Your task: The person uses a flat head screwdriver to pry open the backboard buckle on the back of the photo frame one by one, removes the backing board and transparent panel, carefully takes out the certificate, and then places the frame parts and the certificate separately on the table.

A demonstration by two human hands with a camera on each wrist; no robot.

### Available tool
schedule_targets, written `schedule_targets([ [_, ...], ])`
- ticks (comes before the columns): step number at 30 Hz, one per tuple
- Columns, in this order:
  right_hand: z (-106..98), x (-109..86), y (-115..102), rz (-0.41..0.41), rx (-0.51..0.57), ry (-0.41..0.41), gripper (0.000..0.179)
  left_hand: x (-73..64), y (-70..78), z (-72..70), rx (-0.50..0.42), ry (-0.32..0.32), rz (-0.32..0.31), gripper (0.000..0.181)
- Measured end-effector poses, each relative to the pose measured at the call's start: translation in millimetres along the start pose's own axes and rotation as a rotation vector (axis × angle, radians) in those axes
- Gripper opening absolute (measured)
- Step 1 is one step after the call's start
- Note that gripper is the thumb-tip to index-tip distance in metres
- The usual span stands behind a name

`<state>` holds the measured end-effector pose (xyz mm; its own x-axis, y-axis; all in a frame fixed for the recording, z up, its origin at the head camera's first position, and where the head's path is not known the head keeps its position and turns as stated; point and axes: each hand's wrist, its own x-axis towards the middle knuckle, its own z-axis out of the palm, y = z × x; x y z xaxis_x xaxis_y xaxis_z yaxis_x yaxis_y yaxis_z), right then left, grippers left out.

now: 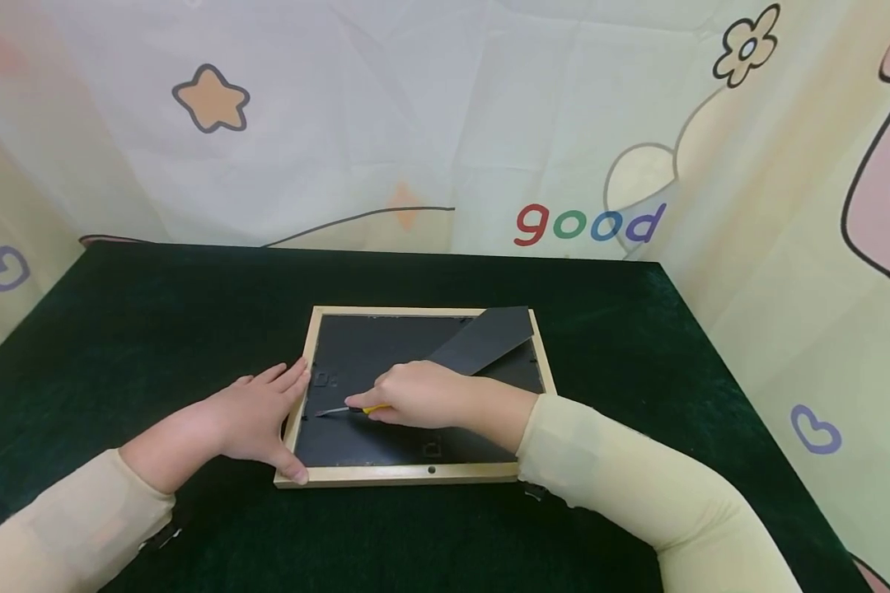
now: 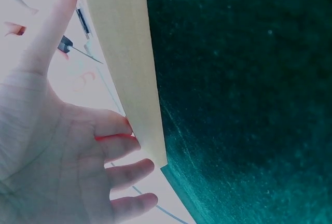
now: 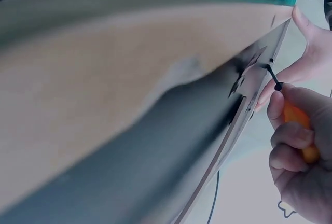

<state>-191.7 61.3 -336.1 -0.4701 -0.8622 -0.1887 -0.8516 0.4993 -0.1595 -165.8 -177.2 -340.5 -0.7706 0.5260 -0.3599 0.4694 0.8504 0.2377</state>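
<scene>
A picture frame (image 1: 371, 474) of pale wood lies back side up, showing its black backing board (image 1: 378, 342). The black easel stand (image 1: 489, 336) slants across the upper right of that board. My right hand (image 1: 424, 395) grips a screwdriver (image 3: 296, 115) by its yellow-orange handle. Its thin metal shaft points left, the tip close to the backing's left edge; I cannot tell whether it touches. My left hand (image 1: 255, 416) rests on the frame's left side, thumb at the near left corner and fingers extended along the wood, as the left wrist view also shows.
A dark green cloth (image 1: 193, 305) covers the table beneath the frame. Behind and beside the table hangs a pale printed curtain (image 1: 386, 123) with cartoon shapes and the word "good". Small dark tabs stand along the frame's inner edge.
</scene>
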Motion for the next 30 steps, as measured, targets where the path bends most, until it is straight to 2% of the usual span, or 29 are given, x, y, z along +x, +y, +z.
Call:
schedule_targets([
  [10, -2, 7.9, -8, -0.004, -0.036, -0.032, 0.041, 4.0, 0.0, 2.8, -0.008, -0.003, 0.010, 0.128],
  [19, -9, 15.3, -17, 0.012, -0.133, -0.055, 0.041, 1.3, -9.5, 11.0, -0.030, 0.061, 0.064, 0.128],
  [24, -11, 21.5, -24, 0.023, -0.197, -0.079, 0.041, -0.1, -11.2, 11.8, -0.044, 0.068, 0.077, 0.127],
  [30, -25, 33.9, -31, 0.037, -0.214, -0.117, 0.036, 0.7, -12.0, 13.2, -0.048, 0.067, 0.083, 0.127],
])
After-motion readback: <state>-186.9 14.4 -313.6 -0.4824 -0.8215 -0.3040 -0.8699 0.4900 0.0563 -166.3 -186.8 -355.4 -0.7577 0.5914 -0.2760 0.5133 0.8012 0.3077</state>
